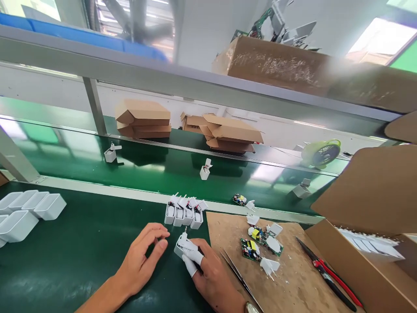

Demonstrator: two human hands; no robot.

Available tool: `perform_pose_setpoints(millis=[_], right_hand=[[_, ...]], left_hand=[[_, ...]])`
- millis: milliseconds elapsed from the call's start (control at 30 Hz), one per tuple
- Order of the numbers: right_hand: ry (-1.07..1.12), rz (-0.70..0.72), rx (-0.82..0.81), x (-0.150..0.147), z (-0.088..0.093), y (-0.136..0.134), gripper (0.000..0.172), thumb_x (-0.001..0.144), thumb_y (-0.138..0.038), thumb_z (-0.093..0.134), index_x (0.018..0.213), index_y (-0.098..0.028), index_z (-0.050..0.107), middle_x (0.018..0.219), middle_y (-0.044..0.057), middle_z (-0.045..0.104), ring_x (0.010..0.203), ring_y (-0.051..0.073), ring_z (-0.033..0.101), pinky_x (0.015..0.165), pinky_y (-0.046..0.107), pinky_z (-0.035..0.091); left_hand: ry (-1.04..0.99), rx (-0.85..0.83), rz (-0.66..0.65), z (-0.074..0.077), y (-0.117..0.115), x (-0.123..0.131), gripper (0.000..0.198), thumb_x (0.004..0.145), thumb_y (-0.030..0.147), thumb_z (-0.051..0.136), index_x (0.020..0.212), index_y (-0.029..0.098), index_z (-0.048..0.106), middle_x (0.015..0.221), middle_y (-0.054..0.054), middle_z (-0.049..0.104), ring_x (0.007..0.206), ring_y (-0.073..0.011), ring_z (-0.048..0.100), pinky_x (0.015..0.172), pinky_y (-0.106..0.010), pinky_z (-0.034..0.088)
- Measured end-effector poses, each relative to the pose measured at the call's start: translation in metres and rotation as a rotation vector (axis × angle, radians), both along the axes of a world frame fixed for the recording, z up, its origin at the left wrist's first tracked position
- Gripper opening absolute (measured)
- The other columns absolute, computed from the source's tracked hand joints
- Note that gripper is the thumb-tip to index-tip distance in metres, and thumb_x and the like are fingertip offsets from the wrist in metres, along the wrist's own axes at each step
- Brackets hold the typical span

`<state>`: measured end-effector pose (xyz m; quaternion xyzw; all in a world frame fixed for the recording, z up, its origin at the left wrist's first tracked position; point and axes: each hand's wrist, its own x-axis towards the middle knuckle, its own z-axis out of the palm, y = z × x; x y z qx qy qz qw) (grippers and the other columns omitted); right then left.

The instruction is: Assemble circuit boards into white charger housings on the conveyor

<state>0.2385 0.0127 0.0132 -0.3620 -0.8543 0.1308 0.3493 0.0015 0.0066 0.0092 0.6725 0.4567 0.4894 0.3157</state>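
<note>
My right hand (213, 274), with white finger cots on some fingertips, is closed around a white plug adapter (179, 248) whose metal pin points away from me. My left hand (140, 261) is just left of it, its fingers curved and apart, holding nothing. Beyond both hands stands a tight row of several white adapter housings (184, 214) with plug pieces resting on top. Tweezers (239, 276) lie right of my right hand on a brown cardboard sheet (289, 278). Green circuit boards (250, 249) wired to white plug pieces (269, 266) are also on that sheet.
White empty housings (48, 206) are grouped at left. Red-handled pliers (329, 274) lie beside an open carton (355, 265) of white parts. Behind a metal rail, a green belt (156, 165) carries single adapters (205, 170). Flat cartons (143, 117) and a green fan (321, 153) sit farther back.
</note>
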Motion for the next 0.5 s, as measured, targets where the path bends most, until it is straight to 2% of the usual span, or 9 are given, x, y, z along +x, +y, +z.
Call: perform_pose_setpoints(millis=[33,100,133,167,200,267,367,500], right_hand=[[0.049,0.003,-0.024,-0.001,-0.001,-0.001,0.044,0.097,-0.011,0.053,0.134,-0.031,0.064,0.121,0.009,0.071,0.108,0.024,0.071,0.091,0.035,0.062],[0.223,-0.021,-0.161,-0.003,-0.001,-0.006,0.036,0.099,-0.018,0.057,0.131,-0.032,0.065,0.122,0.008,0.072,0.109,0.024,0.072,0.092,0.037,0.062],[0.328,-0.04,-0.279,-0.005,0.0,-0.009,0.033,0.1,-0.024,0.06,0.132,-0.032,0.064,0.12,0.008,0.073,0.107,0.024,0.074,0.091,0.038,0.063],[0.433,-0.059,-0.412,-0.007,0.002,-0.013,0.033,0.101,-0.03,0.062,0.133,-0.031,0.063,0.118,0.008,0.075,0.103,0.025,0.075,0.088,0.039,0.064],[0.527,-0.076,-0.543,-0.01,0.003,-0.017,0.035,0.101,-0.037,0.063,0.134,-0.029,0.063,0.115,0.009,0.076,0.099,0.026,0.076,0.085,0.04,0.065],[0.671,-0.071,-0.735,-0.016,0.007,-0.024,0.04,0.1,-0.049,0.063,0.131,-0.024,0.067,0.104,0.011,0.079,0.091,0.028,0.078,0.079,0.043,0.066],[0.821,-0.024,-0.87,-0.024,0.012,-0.032,0.045,0.098,-0.057,0.062,0.117,-0.018,0.075,0.092,0.013,0.08,0.088,0.031,0.077,0.076,0.045,0.066],[0.955,0.038,-1.017,-0.033,0.017,-0.036,0.043,0.095,-0.055,0.066,0.105,-0.015,0.078,0.084,0.013,0.079,0.083,0.031,0.077,0.073,0.045,0.066]], left_hand=[[0.032,0.019,-0.039,-0.004,-0.003,0.004,0.026,0.101,0.04,0.06,0.12,0.025,0.068,0.122,-0.011,0.066,0.097,-0.0241,0.068,0.084,-0.037,0.062],[0.098,0.074,-0.093,-0.01,-0.009,0.014,0.061,0.086,0.042,0.081,0.14,0.027,0.056,0.133,-0.014,0.061,0.102,-0.0281,0.069,0.089,-0.043,0.063],[0.119,0.116,-0.106,-0.012,-0.012,0.018,0.08,0.08,0.04,0.086,0.148,0.028,0.048,0.138,-0.016,0.058,0.11,-0.0315,0.067,0.094,-0.046,0.062],[0.123,0.167,-0.111,-0.013,-0.014,0.023,0.09,0.078,0.036,0.088,0.154,0.029,0.04,0.141,-0.016,0.055,0.119,-0.0345,0.064,0.099,-0.049,0.059],[0.107,0.222,-0.105,-0.013,-0.016,0.028,0.092,0.08,0.032,0.085,0.157,0.03,0.034,0.142,-0.016,0.054,0.124,-0.0357,0.061,0.104,-0.051,0.057],[0.039,0.316,-0.076,-0.01,-0.02,0.035,0.083,0.089,0.026,0.076,0.158,0.032,0.03,0.138,-0.015,0.058,0.126,-0.034,0.059,0.107,-0.052,0.054],[-0.035,0.381,-0.02,-0.003,-0.023,0.041,0.077,0.095,0.034,0.072,0.158,0.032,0.028,0.132,-0.013,0.063,0.12,-0.0322,0.06,0.101,-0.049,0.056],[-0.05,0.381,0.003,0.0,-0.022,0.042,0.078,0.095,0.044,0.074,0.158,0.032,0.031,0.131,-0.013,0.066,0.118,-0.0315,0.06,0.095,-0.044,0.059]])
